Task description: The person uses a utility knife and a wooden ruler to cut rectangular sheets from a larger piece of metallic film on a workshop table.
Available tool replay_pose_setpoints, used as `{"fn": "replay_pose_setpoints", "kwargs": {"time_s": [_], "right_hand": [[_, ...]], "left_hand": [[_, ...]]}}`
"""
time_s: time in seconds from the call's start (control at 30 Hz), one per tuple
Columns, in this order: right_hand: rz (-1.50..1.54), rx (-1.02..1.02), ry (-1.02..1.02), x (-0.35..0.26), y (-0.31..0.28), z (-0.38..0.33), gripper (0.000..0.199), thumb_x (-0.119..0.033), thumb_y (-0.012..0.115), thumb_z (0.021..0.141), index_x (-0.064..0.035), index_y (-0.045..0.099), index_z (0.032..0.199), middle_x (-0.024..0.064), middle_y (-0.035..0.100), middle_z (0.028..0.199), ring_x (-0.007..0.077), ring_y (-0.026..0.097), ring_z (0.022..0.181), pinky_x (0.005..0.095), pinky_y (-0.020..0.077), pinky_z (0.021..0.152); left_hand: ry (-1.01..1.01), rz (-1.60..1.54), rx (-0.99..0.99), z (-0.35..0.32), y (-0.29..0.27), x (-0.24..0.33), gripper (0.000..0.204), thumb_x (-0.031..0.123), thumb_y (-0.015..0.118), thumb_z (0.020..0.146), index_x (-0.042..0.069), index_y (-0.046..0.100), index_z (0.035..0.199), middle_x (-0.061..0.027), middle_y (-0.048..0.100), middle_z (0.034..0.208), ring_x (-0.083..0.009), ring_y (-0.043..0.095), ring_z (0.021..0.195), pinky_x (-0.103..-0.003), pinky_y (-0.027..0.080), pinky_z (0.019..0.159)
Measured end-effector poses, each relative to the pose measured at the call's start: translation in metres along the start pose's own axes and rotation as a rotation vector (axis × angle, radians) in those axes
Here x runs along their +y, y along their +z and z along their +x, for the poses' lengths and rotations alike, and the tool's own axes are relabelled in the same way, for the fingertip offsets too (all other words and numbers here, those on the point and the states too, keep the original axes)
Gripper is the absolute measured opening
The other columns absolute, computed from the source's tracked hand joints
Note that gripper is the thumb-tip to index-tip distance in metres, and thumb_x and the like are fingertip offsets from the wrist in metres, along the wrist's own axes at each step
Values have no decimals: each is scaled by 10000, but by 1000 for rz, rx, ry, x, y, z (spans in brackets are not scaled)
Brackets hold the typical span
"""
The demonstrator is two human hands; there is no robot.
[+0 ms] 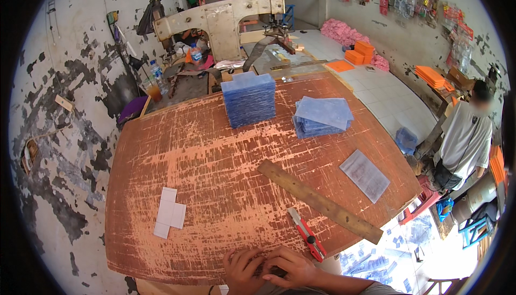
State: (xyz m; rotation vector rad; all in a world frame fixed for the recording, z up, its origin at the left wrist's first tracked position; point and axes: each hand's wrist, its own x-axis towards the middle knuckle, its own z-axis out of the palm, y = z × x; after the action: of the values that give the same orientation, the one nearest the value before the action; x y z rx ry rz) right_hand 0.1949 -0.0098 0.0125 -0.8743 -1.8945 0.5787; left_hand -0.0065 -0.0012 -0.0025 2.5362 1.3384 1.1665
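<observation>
At the table's near edge my left hand (244,269) and my right hand (290,267) are close together with fingers curled inward. Whatever lies between them, if anything, is hidden. Just right of my right hand lies a red utility knife (309,236), its blade end pointing away. Beyond it a long, worn brownish ruler (320,201) rests diagonally. A white paper template (170,214) of joined rectangles lies to the left. One bluish translucent plastic sheet (364,175) lies alone at the right. Toward the back stand a tall stack (249,101) and a lower, uneven stack (322,118) of similar sheets.
The scratched reddish-brown tabletop (177,155) bears all these. Behind it stands a heavy cream-coloured machine (220,18), with a water bottle (156,72) and a drink cup (153,90) nearby. At the right a person in a white shirt (465,139) stands; blue scraps (371,262) litter the floor.
</observation>
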Motion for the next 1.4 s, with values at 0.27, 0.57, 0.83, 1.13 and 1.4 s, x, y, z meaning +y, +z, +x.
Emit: {"fn": "replay_pose_setpoints", "kwargs": {"time_s": [0.27,0.57,0.83,1.13,1.4], "right_hand": [[16,1,23,6,3,-9,340,-201,927,883,-9,737,1090,149,689,1094,317,731,951,385,625,817],[12,20,5,0,1,-2,343,-204,924,878,-17,740,1099,145,698,1123,313,732,983,394,620,851],[8,16,2,-1,-1,0,336,-197,924,878,-25,742,1101,138,698,1126,310,731,997,397,617,867],[-44,79,-34,-6,1,5,326,-301,873,947,-39,713,1055,172,672,1117,362,681,972,455,570,849],[-50,59,11,-4,4,-1,310,-270,873,936,-35,705,1047,159,668,1080,362,680,954,446,572,824]], "left_hand": [[-25,-7,-33,4,-3,4,338,368,797,1002,50,812,1116,-124,785,1185,-339,710,1158,-529,494,1080],[-27,-32,-12,0,1,1,377,415,800,1010,50,811,1101,-122,785,1184,-340,711,1156,-531,491,1080],[-37,-39,16,5,-1,6,308,347,802,1020,48,819,1090,-124,789,1153,-336,718,1136,-515,494,1085],[-7,7,33,3,1,4,322,373,799,1017,57,817,1077,-109,785,1153,-323,715,1133,-497,493,1041],[8,-17,7,0,2,2,310,369,813,992,73,795,1083,-102,774,1188,-325,707,1146,-523,471,1065]]}}
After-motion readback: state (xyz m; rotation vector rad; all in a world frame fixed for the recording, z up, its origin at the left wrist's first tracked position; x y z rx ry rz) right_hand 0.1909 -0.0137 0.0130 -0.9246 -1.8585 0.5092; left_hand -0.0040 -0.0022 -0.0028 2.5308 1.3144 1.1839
